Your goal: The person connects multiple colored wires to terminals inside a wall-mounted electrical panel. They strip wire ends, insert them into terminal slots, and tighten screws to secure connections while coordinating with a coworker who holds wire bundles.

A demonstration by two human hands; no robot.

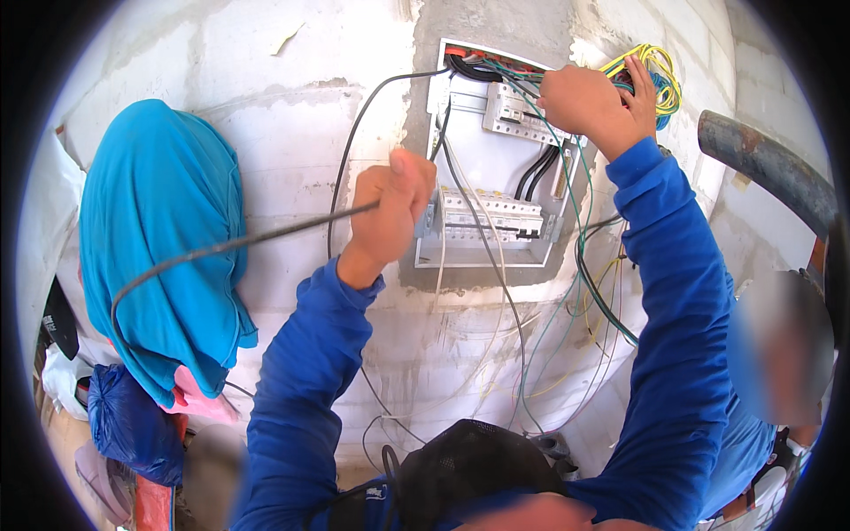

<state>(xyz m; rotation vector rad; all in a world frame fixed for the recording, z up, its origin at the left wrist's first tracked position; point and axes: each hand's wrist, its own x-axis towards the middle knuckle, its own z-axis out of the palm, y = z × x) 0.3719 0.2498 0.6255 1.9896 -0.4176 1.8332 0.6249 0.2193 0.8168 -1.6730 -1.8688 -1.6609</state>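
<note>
My left hand [390,208] is closed round a black cable [239,241], left of the panel's frame. One length bends away in front of the turquoise cloth; another seems to run from the fist up into the panel. Set into the wall is a white distribution board [456,159] without a cover. It holds an upper breaker row [527,115] and a lower breaker row [491,217]. My right hand [602,102] is at its upper right corner, some fingers bent, others raised against a coil of yellow and green wires [660,75]. What its bent fingers grip is hidden.
A turquoise cloth [164,239] hangs at the left, above a blue plastic bag [133,420]. Loose wires [580,310] dangle below the board. A thick dark pipe [761,159] juts in at the right. Another person [770,380] is at the right edge.
</note>
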